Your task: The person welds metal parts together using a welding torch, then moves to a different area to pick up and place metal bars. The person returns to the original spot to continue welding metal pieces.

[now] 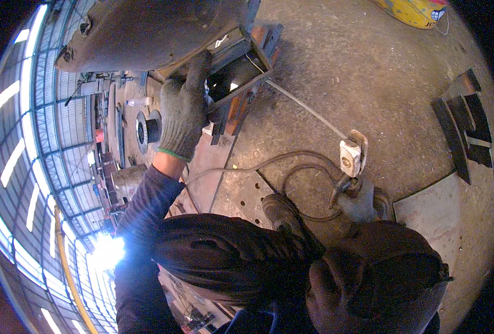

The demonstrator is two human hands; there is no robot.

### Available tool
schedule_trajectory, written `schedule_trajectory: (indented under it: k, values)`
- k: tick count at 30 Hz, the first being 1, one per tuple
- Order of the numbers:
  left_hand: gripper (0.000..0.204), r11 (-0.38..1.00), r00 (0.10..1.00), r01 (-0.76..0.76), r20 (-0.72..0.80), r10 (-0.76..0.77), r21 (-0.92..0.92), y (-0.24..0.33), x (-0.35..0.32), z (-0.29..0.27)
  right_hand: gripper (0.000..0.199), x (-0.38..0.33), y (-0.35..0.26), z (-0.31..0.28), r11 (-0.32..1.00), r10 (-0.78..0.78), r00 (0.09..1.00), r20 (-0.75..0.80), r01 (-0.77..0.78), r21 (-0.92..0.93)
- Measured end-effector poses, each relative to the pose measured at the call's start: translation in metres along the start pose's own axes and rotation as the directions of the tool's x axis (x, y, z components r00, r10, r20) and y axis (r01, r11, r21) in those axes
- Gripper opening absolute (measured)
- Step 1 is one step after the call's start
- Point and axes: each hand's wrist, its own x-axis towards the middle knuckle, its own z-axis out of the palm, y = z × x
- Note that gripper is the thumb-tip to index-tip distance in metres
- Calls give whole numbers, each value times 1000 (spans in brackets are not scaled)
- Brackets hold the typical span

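Note:
My right hand (358, 203), in a grey glove, is closed round a welding electrode holder (350, 158) with a worn whitish head. A long thin welding rod (308, 107) runs from it up and left, its far end at the corner of a rectangular steel frame (258, 86). My left hand (183, 114), in a grey knit glove with a green cuff, is raised at the frame's left side. Its fingers are bent and partly hidden; what they grip does not show clearly. Above it, a large dark brown curved sheet (152, 33) covers part of the frame.
A cable (308, 153) loops over the floor by my boot (280, 211). Perforated steel plate (244, 197) lies near it. At right are dark steel pieces (464, 119) and a grey plate (430, 206). A yellow container (411, 12) stands far right; a black spool (147, 131) stands left.

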Motion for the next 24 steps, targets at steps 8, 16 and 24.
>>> schedule_trajectory:
  k: [8,16,24]
  values:
    - [31,1000,1000,20,16,-20,7,5,-5,4,30,0,-37,8,997,-4,998,66,10,-81]
    - [33,996,996,-90,21,89,23,-2,-1,7,30,-1,-29,10,997,44,999,23,-45,68]
    - [30,886,957,-279,34,287,370,-5,-2,5,29,4,-19,6,955,85,991,101,-110,276]
